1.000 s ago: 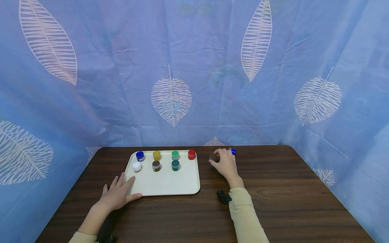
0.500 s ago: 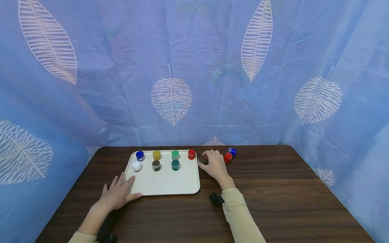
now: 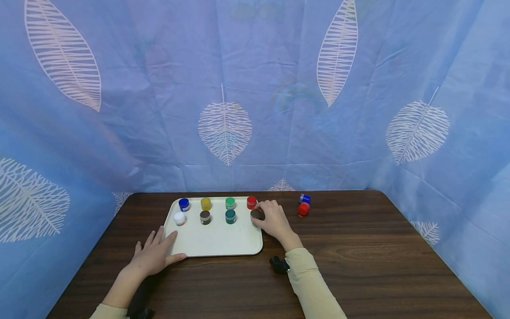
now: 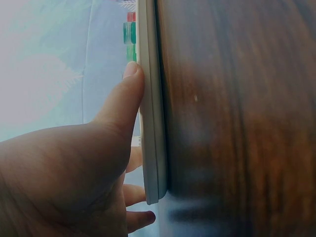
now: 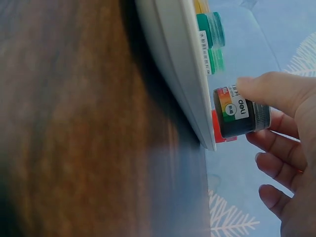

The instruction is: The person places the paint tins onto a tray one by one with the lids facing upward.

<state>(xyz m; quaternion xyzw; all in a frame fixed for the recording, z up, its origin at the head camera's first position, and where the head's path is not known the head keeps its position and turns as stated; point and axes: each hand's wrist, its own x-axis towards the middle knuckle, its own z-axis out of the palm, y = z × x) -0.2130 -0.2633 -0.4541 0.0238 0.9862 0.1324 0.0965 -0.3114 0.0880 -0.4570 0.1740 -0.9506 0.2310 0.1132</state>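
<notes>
My right hand (image 3: 275, 222) pinches a dark paint jar (image 5: 237, 111) between thumb and fingers, close over the right side of the white tray (image 3: 215, 241). The jar has a "deli" label. My left hand (image 3: 152, 258) rests spread at the tray's front left corner, thumb along its rim. On the tray, the back row holds a blue jar (image 3: 184, 204), a yellow jar (image 3: 205, 204), a green jar (image 3: 230, 203) and a red jar (image 3: 251, 202). In front of them stand a white jar (image 3: 179, 219), a dark brown jar (image 3: 205, 217) and a teal jar (image 3: 230, 216).
Right of the tray, a second blue jar (image 3: 304, 198) and another red jar (image 3: 303, 208) lie close together on the dark wooden table (image 3: 358, 257). A blue leaf-patterned curtain (image 3: 271, 133) hangs behind the table's back edge.
My right hand has carried the dark jar left from the table to over the tray's right side. The red jar on the table has come into view and shifted slightly right. My left hand stayed put.
</notes>
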